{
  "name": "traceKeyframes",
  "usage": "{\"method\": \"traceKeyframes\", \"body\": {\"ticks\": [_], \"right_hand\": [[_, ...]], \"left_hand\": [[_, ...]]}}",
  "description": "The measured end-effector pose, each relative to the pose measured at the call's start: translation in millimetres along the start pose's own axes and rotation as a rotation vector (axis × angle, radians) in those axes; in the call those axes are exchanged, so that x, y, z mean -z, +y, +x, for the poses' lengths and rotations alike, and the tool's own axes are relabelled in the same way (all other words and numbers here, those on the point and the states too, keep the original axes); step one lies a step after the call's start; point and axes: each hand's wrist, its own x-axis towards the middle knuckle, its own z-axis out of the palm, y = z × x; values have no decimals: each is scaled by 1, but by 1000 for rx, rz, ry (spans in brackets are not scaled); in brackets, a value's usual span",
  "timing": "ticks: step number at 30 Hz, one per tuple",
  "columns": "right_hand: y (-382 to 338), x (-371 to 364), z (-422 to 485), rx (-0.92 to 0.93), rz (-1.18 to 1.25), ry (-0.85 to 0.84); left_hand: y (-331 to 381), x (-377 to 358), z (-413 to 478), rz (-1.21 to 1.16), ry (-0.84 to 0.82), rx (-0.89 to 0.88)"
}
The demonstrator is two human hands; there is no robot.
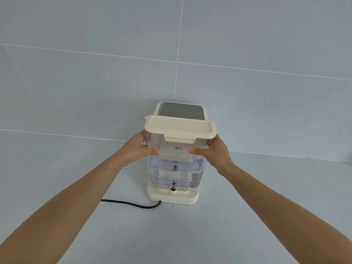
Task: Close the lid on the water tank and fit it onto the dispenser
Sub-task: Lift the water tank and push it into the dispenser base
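Tank (176, 164): clear, frame centre, upright over cream dispenser base (172, 197) | lid (180, 128): cream, shut on top | left hand (136, 149): clamped on tank's left wall | right hand (214, 152): clamped on right wall | black cord (129, 203): lower centre-left, on grey surface (247, 187).

Head view alone — looking forward and down, close over the floor (190, 235)

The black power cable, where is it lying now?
In the head view, the black power cable lies on the grey floor, running left from the lower left corner of the dispenser base, below the left forearm.
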Motion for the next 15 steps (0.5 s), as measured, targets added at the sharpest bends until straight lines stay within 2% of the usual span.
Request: {"method": "traceKeyframes", "body": {"ticks": [15], "right_hand": [[13,-7,-5,-10,-35,0]], "left_hand": [[-31,-8,7,-21,3,9]]}}
